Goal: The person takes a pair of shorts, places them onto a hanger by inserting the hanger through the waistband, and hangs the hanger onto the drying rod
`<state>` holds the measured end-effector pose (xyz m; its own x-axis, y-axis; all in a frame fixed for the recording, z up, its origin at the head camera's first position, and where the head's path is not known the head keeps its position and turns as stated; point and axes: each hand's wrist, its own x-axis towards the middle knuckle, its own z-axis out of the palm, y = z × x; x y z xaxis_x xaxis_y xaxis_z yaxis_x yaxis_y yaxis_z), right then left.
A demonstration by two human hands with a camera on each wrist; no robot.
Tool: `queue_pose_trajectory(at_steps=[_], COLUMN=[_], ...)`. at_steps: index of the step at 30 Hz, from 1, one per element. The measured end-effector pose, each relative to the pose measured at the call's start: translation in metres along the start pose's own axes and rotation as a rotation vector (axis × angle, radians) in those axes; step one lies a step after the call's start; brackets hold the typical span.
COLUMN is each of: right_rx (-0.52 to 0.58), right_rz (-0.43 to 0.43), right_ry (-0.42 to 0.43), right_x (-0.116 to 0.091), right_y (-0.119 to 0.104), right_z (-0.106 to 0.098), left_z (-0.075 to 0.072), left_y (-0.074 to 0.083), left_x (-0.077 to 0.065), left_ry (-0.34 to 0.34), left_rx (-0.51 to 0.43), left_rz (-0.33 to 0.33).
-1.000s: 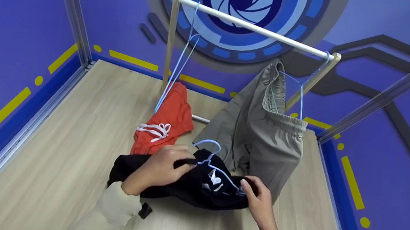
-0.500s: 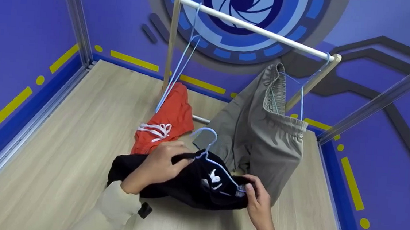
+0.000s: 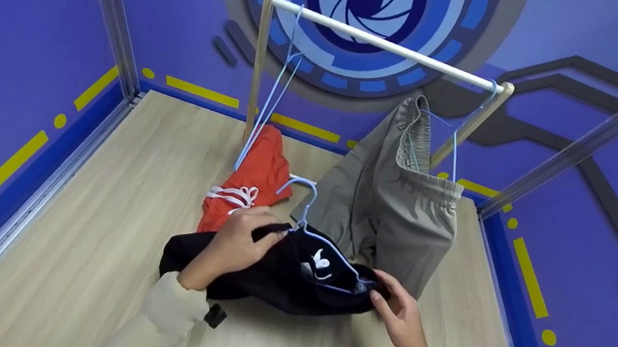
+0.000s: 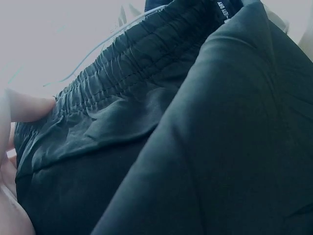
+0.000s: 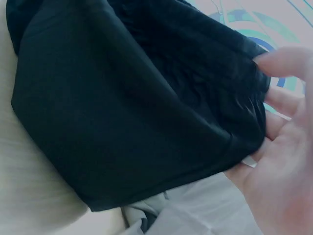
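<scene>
Black shorts (image 3: 289, 290) with an elastic waistband are held above the floor in the head view. A light blue hanger (image 3: 314, 196) sits partly inside their waist opening, its hook sticking up. My left hand (image 3: 237, 245) pinches the waistband beside the hanger's neck; the left wrist view shows the thumb on the gathered waistband (image 4: 127, 58). At the other end my right hand (image 3: 402, 316) holds the waistband near the hanger's right end, thumb on one side and fingers behind, as the right wrist view shows. White drawstring (image 3: 321, 260) shows inside the waist.
Behind stands a rack with a white rail (image 3: 385, 44). Red shorts (image 3: 260, 164) hang below a blue hanger at its left, grey trousers (image 3: 384, 201) on another at its right. Blue-purple walls (image 3: 40, 20) enclose the wooden floor (image 3: 91, 206).
The hanger's hook has moved up and left, away from the viewer. My right hand has shifted slightly right and down at the waistband's end. The left hand has drifted a little left and up.
</scene>
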<state>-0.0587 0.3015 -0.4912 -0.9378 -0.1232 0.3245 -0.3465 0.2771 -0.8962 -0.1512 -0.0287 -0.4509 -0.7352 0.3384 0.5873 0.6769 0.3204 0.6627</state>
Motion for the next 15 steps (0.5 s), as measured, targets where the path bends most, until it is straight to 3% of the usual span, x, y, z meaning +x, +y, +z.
queue_pose_trajectory(at_steps=[6, 15], right_rx=[-0.058, -0.149], right_rz=[-0.035, -0.046], right_ry=[0.073, 0.066], right_x=[0.001, 0.007], right_y=[-0.005, -0.025], right_z=[0.005, 0.017], left_z=[-0.001, 0.0], left_y=[0.001, 0.006], left_x=[-0.001, -0.001], left_ry=[-0.008, -0.08], left_rx=[0.047, 0.037], left_rz=[0.003, 0.014])
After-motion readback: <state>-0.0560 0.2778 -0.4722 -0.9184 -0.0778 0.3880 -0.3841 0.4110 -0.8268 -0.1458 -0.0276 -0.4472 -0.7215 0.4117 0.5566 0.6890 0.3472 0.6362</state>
